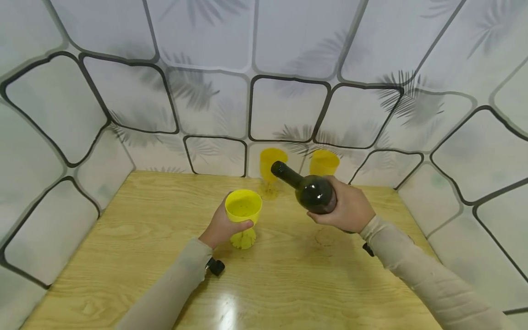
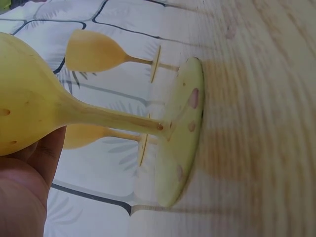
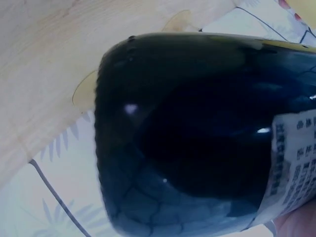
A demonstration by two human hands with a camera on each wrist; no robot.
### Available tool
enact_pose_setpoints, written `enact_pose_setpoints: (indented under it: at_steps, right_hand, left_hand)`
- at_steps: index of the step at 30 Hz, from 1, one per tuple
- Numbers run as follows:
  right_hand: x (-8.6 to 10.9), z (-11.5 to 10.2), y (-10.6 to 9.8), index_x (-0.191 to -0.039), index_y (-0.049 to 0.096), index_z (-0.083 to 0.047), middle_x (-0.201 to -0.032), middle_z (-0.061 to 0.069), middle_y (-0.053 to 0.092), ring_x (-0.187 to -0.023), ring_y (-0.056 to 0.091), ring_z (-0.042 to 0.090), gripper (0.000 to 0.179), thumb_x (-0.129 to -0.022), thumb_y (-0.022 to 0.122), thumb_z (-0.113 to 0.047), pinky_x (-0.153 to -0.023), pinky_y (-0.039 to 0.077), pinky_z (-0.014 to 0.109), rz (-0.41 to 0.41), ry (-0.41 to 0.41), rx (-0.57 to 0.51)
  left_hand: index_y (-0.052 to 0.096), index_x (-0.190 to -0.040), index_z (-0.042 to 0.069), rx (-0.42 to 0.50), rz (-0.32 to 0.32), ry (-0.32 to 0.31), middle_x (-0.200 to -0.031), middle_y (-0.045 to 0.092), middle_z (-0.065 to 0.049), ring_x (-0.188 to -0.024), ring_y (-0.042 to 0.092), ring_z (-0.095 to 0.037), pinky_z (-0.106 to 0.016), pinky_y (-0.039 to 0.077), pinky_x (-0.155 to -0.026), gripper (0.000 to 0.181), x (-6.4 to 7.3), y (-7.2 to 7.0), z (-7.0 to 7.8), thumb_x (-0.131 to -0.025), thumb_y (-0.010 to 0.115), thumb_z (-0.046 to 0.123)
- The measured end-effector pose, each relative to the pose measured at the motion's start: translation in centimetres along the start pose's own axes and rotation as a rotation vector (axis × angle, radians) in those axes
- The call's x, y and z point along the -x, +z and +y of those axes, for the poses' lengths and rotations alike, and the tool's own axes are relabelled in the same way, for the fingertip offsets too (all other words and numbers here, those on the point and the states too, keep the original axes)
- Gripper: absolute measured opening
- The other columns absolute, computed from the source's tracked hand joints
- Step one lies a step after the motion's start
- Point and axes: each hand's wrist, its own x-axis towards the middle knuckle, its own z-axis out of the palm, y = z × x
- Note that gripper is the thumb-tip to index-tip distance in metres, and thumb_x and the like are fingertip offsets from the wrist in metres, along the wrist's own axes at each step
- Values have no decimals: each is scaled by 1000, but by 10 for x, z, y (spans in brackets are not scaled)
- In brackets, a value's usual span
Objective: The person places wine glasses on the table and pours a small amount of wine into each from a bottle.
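In the head view my left hand [image 1: 218,229] grips a yellow goblet [image 1: 244,220] by its bowl, thumb across the near side. The goblet stands upright, and the left wrist view shows its speckled foot [image 2: 185,133] close over the wooden tabletop. To the right, my right hand [image 1: 353,205] holds a dark green wine bottle [image 1: 314,194] around its body. The bottle leans, its neck pointing up and left toward the goblet's side. A pale printed label [image 3: 296,158] wraps the bottle in the right wrist view, where only a little of the hand shows.
Two more yellow goblets, one at left [image 1: 268,158] and one at right [image 1: 324,161], stand along the back of the wooden table [image 1: 144,238], partly behind the bottle. A patterned wall [image 1: 214,105] encloses the table at the back and sides. A faint ring mark lies below the bottle.
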Motion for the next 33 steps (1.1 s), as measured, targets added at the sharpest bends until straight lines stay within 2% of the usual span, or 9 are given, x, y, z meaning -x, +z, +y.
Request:
enact_pose_setpoints:
  at_steps: [9,18,25,33]
  right_hand:
    - [-14,-5,-2,-128,58,-14,-97,4,75,-77,71,19,77,-68,89,-53,-63,60,44,-55,-95,143]
    - [-23,-10,-2,-121,60,-17,-94,-3,70,-72,67,14,74,-65,88,-57,-60,57,40,-133,-148,239]
    - [-24,-9,-8,-121,60,-13,-91,1,70,-72,67,18,76,-65,90,-55,-60,57,42,-168,-186,304]
    - [-26,-8,-12,-121,59,-13,-88,3,69,-71,66,20,77,-64,89,-56,-58,57,44,-194,-208,367]
  left_hand:
    - [42,-146,14,11,-16,-2,-133,57,-13,-115,59,-30,-41,53,-98,78,-2,-1,-1,-81,86,9]
    - [42,-145,14,15,-27,-10,-133,57,-13,-116,60,-30,-44,52,-100,78,0,-2,-1,-81,87,10]
    - [42,-145,13,10,-20,-28,-131,59,-13,-115,60,-29,-43,53,-100,78,0,-1,1,-81,87,10]
    - [43,-146,14,42,-40,5,-132,59,-13,-114,61,-28,-38,55,-95,77,0,-2,-2,-83,86,10]
